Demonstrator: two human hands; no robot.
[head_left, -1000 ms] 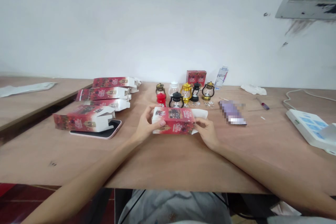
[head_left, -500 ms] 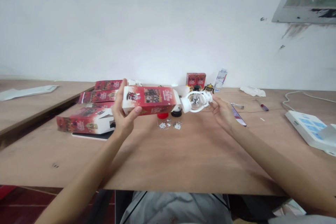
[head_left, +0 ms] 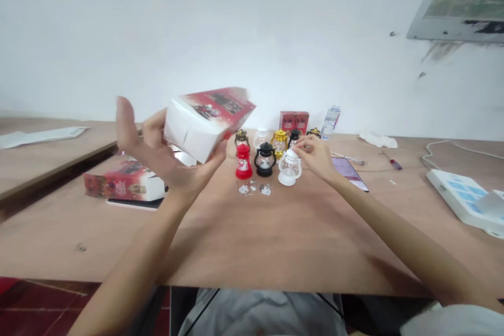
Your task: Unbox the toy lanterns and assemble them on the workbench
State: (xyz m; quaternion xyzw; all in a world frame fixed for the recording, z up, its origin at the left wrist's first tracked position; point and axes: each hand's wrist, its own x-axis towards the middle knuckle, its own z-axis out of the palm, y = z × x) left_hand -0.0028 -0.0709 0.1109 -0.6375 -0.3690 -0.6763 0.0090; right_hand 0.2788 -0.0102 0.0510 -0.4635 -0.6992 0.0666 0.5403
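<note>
My left hand [head_left: 171,160] is raised and grips a red and white cardboard box [head_left: 220,110], which is tilted and smeared by motion. Its white end faces me. At the table's middle, my right hand [head_left: 317,155] pinches the top of a small white lantern [head_left: 290,168], which stands upright on the table. Just left of it are a black lantern [head_left: 265,160] and a red lantern [head_left: 243,161]. Behind these stand a gold lantern [head_left: 279,143], another white lantern [head_left: 260,138] and several more, partly hidden. Small white pieces [head_left: 252,188] lie in front.
A red box [head_left: 122,181] lies on a dark flat object at left. Two small red boxes [head_left: 294,121] and a clear bottle [head_left: 331,122] stand near the wall. Rightward are a phone [head_left: 349,173], a screwdriver [head_left: 394,161], a white tissue [head_left: 378,139] and a white power strip [head_left: 466,197].
The white lantern has come out of the box's end and now stands beside the black one. My left hand has swung the box up and to the left, turning its white end toward me.
</note>
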